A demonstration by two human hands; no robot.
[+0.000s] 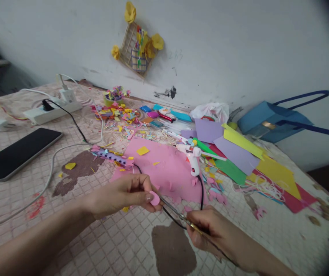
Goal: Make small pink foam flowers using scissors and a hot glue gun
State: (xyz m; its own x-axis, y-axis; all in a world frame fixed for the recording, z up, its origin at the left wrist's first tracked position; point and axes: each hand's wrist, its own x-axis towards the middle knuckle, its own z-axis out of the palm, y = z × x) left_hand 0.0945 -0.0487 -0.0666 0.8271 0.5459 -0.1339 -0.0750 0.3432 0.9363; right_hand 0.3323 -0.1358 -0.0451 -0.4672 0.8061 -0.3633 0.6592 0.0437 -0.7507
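Note:
My left hand [137, 193] pinches a small rounded pink piece [154, 198] between thumb and fingers. Lower right of it, my right hand [210, 230] is closed round the handles of thin metal scissors [181, 216], whose blades point up and left to the pink piece. Whether the tips touch the piece is hard to tell. Behind both hands lies a large pink sheet [164, 161] with a yellow scrap [143, 150] on it. A white glue gun [192, 157] rests at the sheet's right side, its black cord running down behind my right hand.
A phone [20, 153] and a power strip [52, 111] with cables lie at the left. Colourful scraps [118, 113] are heaped at the back. Coloured sheets [239, 153], white string [264, 188] and a blue bag [273, 120] are at the right.

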